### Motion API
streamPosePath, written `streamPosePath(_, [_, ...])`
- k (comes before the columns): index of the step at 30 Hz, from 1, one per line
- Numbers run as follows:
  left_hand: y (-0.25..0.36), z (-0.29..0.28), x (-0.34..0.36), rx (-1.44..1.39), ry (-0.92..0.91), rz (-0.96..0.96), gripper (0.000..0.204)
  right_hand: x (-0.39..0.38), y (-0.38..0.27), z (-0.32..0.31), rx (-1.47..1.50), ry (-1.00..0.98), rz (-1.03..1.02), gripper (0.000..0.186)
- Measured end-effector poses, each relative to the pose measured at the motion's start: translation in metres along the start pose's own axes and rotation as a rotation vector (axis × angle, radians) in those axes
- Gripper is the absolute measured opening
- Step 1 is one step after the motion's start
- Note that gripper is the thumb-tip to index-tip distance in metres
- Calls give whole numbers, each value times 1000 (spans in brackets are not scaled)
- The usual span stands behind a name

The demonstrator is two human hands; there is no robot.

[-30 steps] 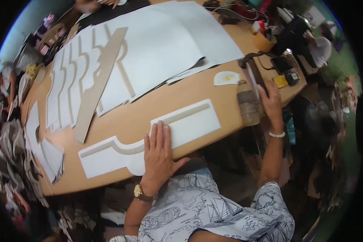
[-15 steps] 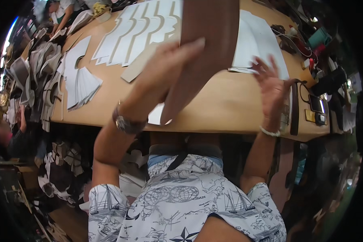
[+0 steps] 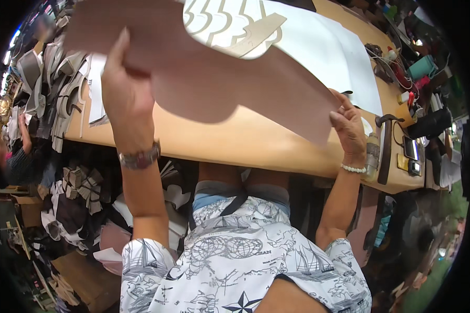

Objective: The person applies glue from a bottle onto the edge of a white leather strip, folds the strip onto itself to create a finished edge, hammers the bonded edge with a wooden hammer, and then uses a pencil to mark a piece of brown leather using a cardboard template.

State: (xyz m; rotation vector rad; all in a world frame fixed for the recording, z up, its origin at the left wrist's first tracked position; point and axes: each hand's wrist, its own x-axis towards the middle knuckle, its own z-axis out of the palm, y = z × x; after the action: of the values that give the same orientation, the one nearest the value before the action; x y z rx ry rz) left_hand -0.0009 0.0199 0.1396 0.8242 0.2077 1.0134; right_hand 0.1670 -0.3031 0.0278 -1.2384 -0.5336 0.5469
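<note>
A patterned shirt [image 3: 235,266] printed with ships and globes is seen nearest, at the lower edge, with both forearms raised out of it. A metal wristwatch [image 3: 140,157] is worn on the left wrist and a white bead bracelet [image 3: 354,168] on the right. A large pinkish-brown cardboard sheet [image 3: 219,78] is held up in the air above the bench [image 3: 245,141], tilted so that its underside is turned toward the camera. Its left part is gripped by the left hand [image 3: 124,94], whose fingers are closed around the edge, one finger being laid up against the sheet. Its lower right corner is pinched by the right hand [image 3: 347,128], fingers curled onto the edge. Under the sheet, the bare tan top of the bench is left visible. Just beside the right hand, a small clear bottle [image 3: 372,151] is stood upright on the bench, and a dark hammer-like tool [image 3: 385,146] is laid next to it. Further back, white paper pattern pieces [image 3: 329,52] are spread on the bench, partly hidden by the raised sheet, with wavy cut-outs [image 3: 219,23] seen above its upper edge. At the far right end, a teal cup [image 3: 422,67] and assorted small tools are gathered. To the left, stacks of grey and white cut pieces [image 3: 57,88] are piled at the end of the bench.
</note>
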Motion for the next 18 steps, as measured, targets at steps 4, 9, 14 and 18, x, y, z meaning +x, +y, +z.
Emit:
streamPosePath(4, [-35, -123, -22, 403, 236, 67, 35, -17, 17, -13, -225, 354, 73, 42])
streamPosePath(9, [-65, -184, -44, 761, 172, -51, 44, -12, 44, -21, -783, 544, 11, 37])
streamPosePath(14, [-59, -160, -41, 1498, 41, 149, 52, 1, 27, -20, -1410, 625, 16, 45])
streamPosePath(18, [-51, -142, -20, 1723, -74, 339, 53, 73, 8, 0, -1295, 452, -237, 45])
